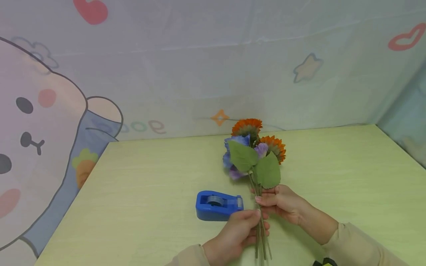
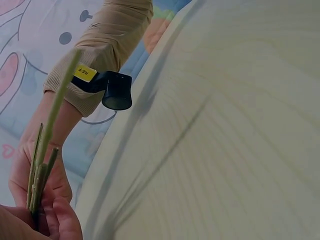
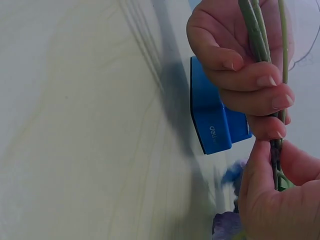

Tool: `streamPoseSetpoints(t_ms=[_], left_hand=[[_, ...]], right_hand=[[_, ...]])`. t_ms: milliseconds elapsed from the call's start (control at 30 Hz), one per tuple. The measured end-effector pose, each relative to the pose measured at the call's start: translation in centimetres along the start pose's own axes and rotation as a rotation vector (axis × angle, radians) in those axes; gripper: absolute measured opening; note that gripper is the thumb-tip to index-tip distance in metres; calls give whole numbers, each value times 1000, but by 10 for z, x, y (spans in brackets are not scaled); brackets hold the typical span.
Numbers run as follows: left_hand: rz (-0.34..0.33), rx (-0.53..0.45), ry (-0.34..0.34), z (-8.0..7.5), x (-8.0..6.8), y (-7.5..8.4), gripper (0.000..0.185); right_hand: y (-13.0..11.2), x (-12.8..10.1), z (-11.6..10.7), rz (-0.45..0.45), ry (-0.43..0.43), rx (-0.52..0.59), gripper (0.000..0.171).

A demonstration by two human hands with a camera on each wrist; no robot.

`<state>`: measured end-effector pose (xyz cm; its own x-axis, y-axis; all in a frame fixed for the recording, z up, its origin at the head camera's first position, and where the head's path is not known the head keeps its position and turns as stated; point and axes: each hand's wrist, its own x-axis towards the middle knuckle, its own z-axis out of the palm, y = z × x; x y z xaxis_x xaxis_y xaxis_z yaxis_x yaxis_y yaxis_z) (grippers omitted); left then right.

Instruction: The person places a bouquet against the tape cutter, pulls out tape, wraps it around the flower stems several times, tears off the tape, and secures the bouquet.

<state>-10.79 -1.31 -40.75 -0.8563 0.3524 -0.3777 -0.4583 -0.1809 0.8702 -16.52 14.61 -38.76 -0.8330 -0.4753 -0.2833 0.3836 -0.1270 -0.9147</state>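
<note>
A bunch of artificial flowers (image 1: 254, 149), orange and blue-purple with green leaves, is held just above the pale green table (image 1: 149, 173). My left hand (image 1: 253, 222) grips the green stems (image 1: 261, 240) low down, fingers curled round them. My right hand (image 1: 263, 196) grips the same stems higher up, just under the leaves. In the right wrist view the left hand (image 3: 250, 80) wraps the stems (image 3: 254, 27) and the right hand (image 3: 267, 195) holds them below. In the left wrist view the stems (image 2: 41, 167) stick up between both hands.
A blue tape dispenser (image 1: 217, 205) stands on the table just left of the hands, also in the right wrist view as the tape dispenser (image 3: 212, 122). A cartoon-printed cloth backdrop (image 1: 50, 111) bounds the table at back and sides. A black wrist camera (image 2: 116, 90) sits on the right sleeve.
</note>
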Motion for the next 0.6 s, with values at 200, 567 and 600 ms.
streamPoseSetpoints(t_ms=[200, 567, 600], left_hand=[[6, 4, 15, -1, -1, 1, 27], [123, 68, 103, 1, 1, -2, 26], [133, 72, 107, 1, 1, -2, 26]], right_hand=[[1, 0, -1, 5, -19, 32, 29], [-4, -4, 1, 72, 7, 110, 22], [-4, -4, 2, 77, 13, 112, 21]])
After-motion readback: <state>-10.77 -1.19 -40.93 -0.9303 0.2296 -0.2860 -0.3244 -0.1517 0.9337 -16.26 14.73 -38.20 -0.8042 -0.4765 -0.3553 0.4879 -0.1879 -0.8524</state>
